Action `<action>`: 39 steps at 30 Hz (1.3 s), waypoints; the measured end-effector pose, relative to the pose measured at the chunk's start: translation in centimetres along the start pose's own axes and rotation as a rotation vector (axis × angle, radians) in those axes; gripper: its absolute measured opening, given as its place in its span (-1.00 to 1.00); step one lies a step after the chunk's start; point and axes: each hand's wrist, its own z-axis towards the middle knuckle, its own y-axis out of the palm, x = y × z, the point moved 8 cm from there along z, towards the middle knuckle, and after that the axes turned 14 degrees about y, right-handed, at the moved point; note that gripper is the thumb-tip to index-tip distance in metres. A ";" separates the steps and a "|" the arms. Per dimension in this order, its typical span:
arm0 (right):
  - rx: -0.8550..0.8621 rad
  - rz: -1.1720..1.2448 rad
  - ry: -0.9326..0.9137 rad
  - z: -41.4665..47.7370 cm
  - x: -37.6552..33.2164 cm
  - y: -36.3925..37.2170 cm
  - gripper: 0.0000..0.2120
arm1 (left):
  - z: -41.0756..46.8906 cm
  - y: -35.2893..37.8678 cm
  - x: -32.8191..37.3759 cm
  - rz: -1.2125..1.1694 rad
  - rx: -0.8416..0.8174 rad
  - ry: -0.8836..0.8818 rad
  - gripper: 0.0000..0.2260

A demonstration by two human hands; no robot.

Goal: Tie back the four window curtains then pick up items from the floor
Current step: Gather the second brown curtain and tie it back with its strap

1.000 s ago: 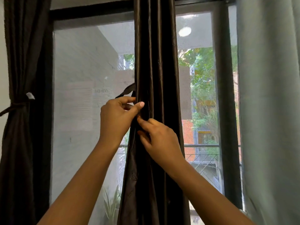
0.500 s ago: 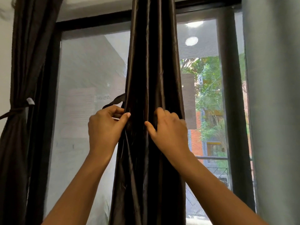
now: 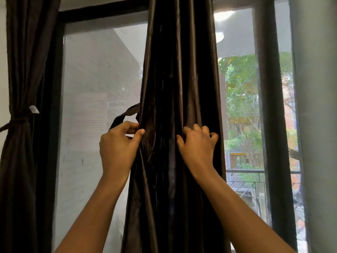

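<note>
- Right hand [image 3: 197, 143] has slid rightward across the middle curtain [image 3: 180, 79].
- Window [image 3: 94, 79] behind it; tied curtain [image 3: 18, 70] to its left.
- Left hand [image 3: 118, 147] pinches the tie strap [image 3: 125, 115]; right fingers [image 3: 196, 127] clutch its folds.

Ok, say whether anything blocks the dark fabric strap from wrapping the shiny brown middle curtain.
Nothing visible does. The left hand holds the dark strap at the left edge of the brown middle curtain; the right hand grips its right edge.

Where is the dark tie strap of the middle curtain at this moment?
In the head view, the tie strap loops out left of the middle curtain, just above the left hand, which grips it.
</note>
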 end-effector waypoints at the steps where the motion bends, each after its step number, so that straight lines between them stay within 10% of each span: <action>1: 0.071 0.048 -0.007 -0.5 0.2 -0.5 -0.77 | 0.0 0.0 -0.3 -0.031 0.000 -0.009 -0.86; 6: 0.329 0.275 -0.146 -3.6 -0.6 -3.1 -0.81 | -0.1 0.9 -0.6 -0.204 -0.027 -0.040 -0.92; 24: 0.146 0.584 -0.159 -6.6 -4.8 -5.7 -0.67 | 0.1 2.6 1.2 -0.866 -0.114 -0.208 -0.89; 39: 0.076 0.611 -0.196 -6.9 -5.9 -6.0 -0.69 | 0.9 1.7 0.3 -0.956 -0.234 -0.315 -0.89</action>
